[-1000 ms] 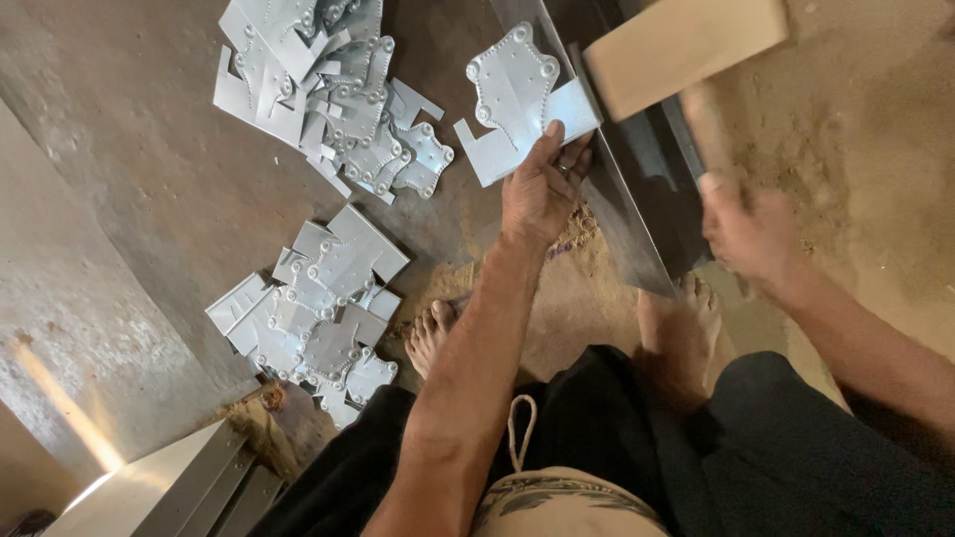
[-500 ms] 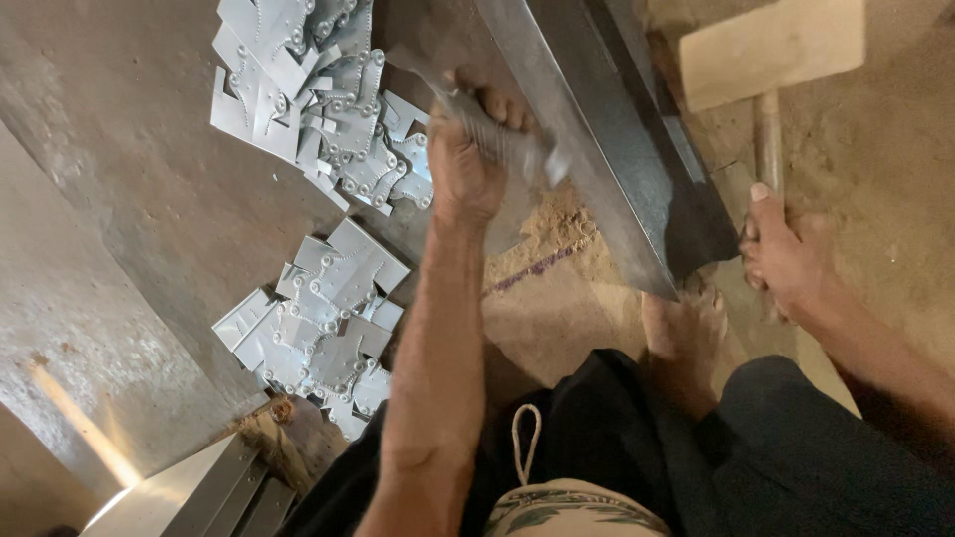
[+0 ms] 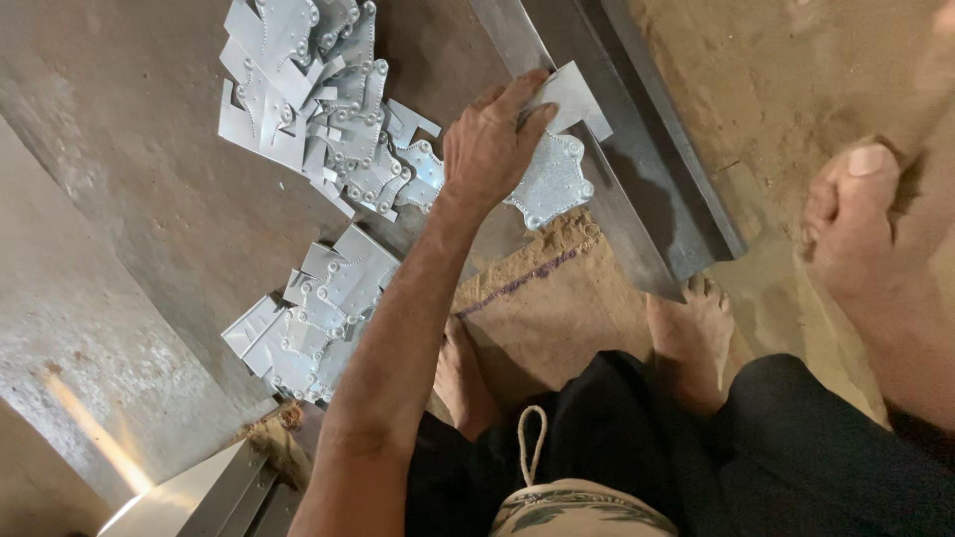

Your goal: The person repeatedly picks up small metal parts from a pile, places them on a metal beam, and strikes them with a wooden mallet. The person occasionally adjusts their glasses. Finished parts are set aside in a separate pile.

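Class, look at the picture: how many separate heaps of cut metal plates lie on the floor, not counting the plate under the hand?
2: a far pile beside the left hand, and a near pile by the forearm. More may lie outside the frame.

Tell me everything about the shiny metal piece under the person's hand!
The metal piece is a thin, flat, silvery plate with a scalloped edge, small holes near its lobes and a plain squared tab at one end. It lies across the edge of a long dark steel bar. The left hand presses down on it, fingers spread over the tab.
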{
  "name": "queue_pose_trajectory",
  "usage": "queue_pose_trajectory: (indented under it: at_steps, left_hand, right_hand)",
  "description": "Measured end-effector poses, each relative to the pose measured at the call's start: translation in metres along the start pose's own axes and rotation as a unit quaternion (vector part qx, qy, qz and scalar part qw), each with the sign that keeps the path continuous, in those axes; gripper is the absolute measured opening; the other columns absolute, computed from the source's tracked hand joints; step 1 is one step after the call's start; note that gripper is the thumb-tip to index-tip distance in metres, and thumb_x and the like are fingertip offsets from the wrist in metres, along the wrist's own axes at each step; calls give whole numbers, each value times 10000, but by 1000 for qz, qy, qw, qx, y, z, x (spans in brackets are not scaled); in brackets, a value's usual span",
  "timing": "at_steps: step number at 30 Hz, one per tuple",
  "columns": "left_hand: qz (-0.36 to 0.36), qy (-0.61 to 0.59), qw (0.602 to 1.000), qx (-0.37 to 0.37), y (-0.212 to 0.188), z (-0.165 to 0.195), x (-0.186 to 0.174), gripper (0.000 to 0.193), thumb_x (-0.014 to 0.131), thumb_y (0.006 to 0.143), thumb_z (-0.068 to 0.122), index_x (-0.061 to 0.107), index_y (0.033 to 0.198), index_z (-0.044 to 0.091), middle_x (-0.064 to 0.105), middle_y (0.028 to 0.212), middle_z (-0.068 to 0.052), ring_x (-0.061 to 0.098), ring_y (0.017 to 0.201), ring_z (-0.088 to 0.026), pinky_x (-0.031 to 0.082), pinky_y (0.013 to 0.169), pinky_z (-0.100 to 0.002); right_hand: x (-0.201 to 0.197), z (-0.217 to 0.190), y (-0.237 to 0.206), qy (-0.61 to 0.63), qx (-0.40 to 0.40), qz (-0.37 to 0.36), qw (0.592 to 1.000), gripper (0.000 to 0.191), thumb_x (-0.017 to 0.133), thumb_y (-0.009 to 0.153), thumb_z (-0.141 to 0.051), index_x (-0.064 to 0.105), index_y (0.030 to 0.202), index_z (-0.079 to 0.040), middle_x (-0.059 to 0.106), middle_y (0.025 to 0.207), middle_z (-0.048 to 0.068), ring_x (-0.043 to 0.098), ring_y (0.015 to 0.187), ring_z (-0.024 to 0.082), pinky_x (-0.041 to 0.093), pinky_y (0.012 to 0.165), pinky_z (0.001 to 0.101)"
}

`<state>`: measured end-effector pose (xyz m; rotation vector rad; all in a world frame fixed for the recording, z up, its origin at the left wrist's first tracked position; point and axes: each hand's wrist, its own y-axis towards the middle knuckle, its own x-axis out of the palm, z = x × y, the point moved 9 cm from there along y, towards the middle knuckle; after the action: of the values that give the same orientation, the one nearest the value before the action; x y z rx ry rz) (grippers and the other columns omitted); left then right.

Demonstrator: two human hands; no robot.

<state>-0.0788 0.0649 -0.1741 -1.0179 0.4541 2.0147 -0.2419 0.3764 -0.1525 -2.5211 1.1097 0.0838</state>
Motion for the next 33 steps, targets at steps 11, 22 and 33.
queue_pose_trajectory:
  at_steps: [11,22,33]
  left_hand:
    - [-17,-77,997,-13,-1,-10,12,412,700,964,387,694,1293,139,758,1081,-120,766,872,-304,587,792,-434]
    - [-42,-126,991,-25,2,-11,17,439,693,965,393,681,1285,93,766,1039,-126,783,835,-256,595,763,-402]
    - [-405,149,902,8,-130,-98,-68,408,754,802,364,766,1160,168,750,1073,-156,699,987,-377,515,925,-544]
  right_hand:
    - [36,27,20,170,64,2,983,421,380,1174,-483,419,898,-166,393,661,-52,377,522,73,383,461,273]
    - [59,82,14,237,291,-52,926,544,269,1104,-595,406,775,-184,335,580,-60,290,461,78,295,443,261]
    - [39,47,-32,-494,69,37,866,277,498,980,-453,519,995,-177,464,958,38,422,861,209,367,738,382]
